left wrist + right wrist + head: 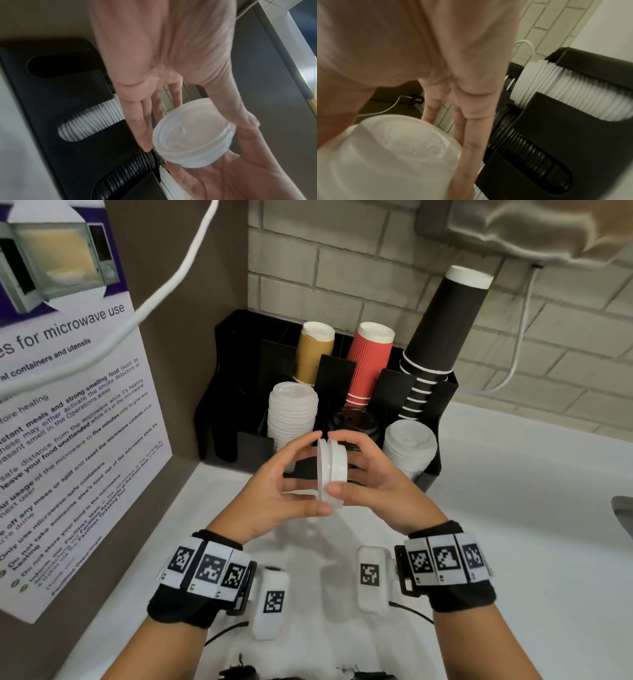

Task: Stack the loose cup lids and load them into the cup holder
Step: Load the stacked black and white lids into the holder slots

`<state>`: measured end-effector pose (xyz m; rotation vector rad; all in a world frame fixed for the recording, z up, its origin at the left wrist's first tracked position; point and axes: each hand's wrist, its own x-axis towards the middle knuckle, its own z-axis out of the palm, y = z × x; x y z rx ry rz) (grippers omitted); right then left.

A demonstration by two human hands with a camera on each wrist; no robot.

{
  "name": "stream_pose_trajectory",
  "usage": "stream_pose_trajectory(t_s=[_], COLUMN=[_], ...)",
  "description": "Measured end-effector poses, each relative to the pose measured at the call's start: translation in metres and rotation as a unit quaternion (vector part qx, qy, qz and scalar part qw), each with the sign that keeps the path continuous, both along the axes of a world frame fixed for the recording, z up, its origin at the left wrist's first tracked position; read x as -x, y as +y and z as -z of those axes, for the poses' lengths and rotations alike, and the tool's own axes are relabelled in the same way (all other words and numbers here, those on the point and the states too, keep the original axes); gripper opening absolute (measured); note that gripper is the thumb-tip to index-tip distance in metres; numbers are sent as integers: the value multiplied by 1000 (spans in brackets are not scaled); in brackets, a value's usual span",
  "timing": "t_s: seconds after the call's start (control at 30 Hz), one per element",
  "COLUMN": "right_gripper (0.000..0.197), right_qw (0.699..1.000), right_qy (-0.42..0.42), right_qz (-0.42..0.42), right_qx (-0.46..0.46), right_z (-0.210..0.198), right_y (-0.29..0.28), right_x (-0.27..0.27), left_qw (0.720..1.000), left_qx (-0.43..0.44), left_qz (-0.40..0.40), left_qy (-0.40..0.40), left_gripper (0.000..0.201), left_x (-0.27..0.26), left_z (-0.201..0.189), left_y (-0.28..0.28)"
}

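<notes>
Both hands (pixel 329 474) held two white lids (pixel 330 470) pressed together before the cup holder (pixel 442 419); loading seemingly remained.

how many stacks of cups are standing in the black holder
3. A tan stack at back left, a red ribbed stack in the middle, and a tall black stack at the right of the holder. More may be hidden behind them.

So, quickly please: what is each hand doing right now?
Left hand: fingers curled, holding the white lids.
Right hand: fingers curled, holding the same lids.
</notes>
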<state>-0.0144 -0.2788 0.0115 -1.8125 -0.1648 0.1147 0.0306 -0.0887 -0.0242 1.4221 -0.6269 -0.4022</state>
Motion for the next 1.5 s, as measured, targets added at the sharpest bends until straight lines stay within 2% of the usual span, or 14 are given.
stream_pose_trajectory(t_s=[0.23,0.4,0.43,0.53,0.6,0.67,0.77,0.93,1.13,1.33,1.43,1.5], right_gripper=[63,60,60,53,50,50,54,62,60,51,44,43], right_qw=[998,996,994,969,942,917,891,857,854,811,822,822], right_qy=[-42,-65,-80,-139,-162,-145,-83,-33,-23,-51,-96,-116], right_qz=[43,50,67,186,253,277,264,209,216,254,270,271], right_qx=[-15,28,40,84,152,248,361,470,472,524,492,487], right_z=[4,-6,-12,-32,-41,-41,-35,-22,-9,8,21,27], right_y=[5,1,-6,-45,-76,-101,-116,-103,-92,-90,-89,-90], right_x=[12,13,11,4,-2,-12,-28,-48,-58,-59,-58,-59], left_qw=[1000,999,999,996,992,988,984,982,982,983,983,982], left_qx=[-1,-13,-11,2,10,10,-5,-26,-43,-41,-41,-66], left_qz=[3,-17,-31,-87,-123,-150,-173,-182,-178,-172,-173,-169], left_qy=[-11,-27,-26,-25,-32,-43,-51,-46,-46,-46,-47,-60], left_gripper=[91,92,87,61,44,29,26,24,24,33,24,25], left_x=[6,8,8,5,1,-3,-8,-7,-4,-2,-5,-8], left_z=[-2,-2,-3,-6,-6,-5,-3,-3,-5,-6,0,6], left_y=[-5,-10,-8,2,10,16,22,23,20,19,16,11])
